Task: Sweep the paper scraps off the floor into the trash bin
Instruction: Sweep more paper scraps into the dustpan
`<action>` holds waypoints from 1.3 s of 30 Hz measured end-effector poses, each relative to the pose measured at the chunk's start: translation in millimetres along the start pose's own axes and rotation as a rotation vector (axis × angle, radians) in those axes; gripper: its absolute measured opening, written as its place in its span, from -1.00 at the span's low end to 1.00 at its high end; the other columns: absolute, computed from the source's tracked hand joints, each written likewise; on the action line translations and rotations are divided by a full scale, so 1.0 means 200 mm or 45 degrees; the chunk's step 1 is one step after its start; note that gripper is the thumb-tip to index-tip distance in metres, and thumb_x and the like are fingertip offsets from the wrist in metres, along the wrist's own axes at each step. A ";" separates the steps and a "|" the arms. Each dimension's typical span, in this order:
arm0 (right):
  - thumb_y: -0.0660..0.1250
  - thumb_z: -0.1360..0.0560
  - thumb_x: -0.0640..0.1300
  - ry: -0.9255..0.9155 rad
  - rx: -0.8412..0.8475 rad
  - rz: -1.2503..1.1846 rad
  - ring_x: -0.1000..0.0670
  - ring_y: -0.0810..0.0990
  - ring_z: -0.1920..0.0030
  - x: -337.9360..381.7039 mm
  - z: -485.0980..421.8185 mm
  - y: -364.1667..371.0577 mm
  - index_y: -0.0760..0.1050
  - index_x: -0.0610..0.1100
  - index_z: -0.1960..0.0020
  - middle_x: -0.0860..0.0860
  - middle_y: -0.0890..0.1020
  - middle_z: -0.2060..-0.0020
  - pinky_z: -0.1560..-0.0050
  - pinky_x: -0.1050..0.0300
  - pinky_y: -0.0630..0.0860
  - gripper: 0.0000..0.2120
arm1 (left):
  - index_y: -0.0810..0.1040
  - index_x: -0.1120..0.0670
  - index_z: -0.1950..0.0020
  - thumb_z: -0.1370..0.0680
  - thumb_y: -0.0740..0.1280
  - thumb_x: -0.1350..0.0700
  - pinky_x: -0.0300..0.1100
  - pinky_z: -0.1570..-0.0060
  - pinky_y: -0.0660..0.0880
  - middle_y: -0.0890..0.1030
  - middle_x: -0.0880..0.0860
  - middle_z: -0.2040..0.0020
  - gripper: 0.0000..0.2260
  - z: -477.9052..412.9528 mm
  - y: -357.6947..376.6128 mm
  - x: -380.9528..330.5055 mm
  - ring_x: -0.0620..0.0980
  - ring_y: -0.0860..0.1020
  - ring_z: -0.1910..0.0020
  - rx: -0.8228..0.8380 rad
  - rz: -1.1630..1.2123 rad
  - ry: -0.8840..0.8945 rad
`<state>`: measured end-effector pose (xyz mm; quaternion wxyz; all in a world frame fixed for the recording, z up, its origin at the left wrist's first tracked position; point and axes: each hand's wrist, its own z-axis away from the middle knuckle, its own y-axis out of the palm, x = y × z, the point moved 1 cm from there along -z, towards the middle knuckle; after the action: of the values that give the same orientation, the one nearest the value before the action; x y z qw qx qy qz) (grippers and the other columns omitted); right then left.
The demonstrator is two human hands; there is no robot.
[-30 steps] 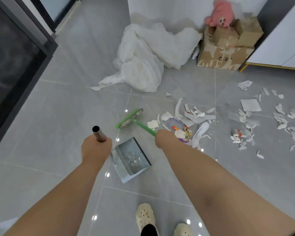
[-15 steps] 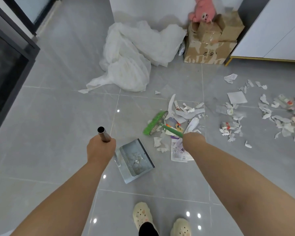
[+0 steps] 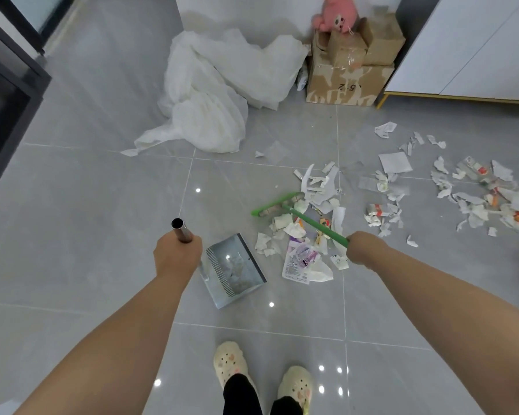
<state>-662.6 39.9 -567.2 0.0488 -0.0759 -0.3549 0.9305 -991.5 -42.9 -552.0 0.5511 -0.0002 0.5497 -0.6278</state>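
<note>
Looking down past our two bare arms, we see torn white paper scraps [image 3: 297,232] strewn over a glossy grey tiled floor [image 3: 87,220]. The nearest heap lies just ahead of our right hand. It is made of ragged white shreds, some printed in orange and purple, with a flat printed wrapper [image 3: 298,262] at its near edge. A second, wider scatter of scraps [image 3: 477,199] spreads well to the right, reaching the edge of the view.

Our right hand [image 3: 364,250] is clenched round a thin green broom handle [image 3: 315,224]. The green broom head [image 3: 277,205] rests on the floor at the far left edge of the near heap, touching the scraps. Our left hand [image 3: 177,256] is wrapped round the shiny metal tube handle [image 3: 182,230] of a silver metal dustpan [image 3: 232,269]. The dustpan sits on the floor between our hands, just left of the heap, with its dark front lip facing the scraps and a few shreds inside.

Open floor lies to the left and towards us, where our pale clog shoes [image 3: 229,363] stand. Far ahead, a crumpled white plastic sheet [image 3: 222,94] and taped brown cardboard boxes [image 3: 351,76] topped by a pink plush toy [image 3: 337,16] line the wall. A white cabinet [image 3: 477,49] bounds the far right, and a dark framed panel [image 3: 3,115] bounds the left.
</note>
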 end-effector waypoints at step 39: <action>0.04 -0.59 -0.17 0.270 0.421 -0.997 0.02 0.23 0.51 -0.13 0.27 0.31 0.39 -0.19 -0.30 -0.08 0.32 0.44 0.56 0.40 0.21 -0.66 | 0.59 0.19 0.10 -0.50 0.24 0.18 -0.18 0.21 0.38 0.48 0.07 0.26 -0.85 0.04 0.19 0.19 0.03 0.44 0.28 0.337 -0.060 -0.002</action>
<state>-649.0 -46.4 -566.0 0.4455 -0.0218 -0.1962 0.8732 -975.4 -65.7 -598.7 0.5317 0.0590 0.4616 -0.7076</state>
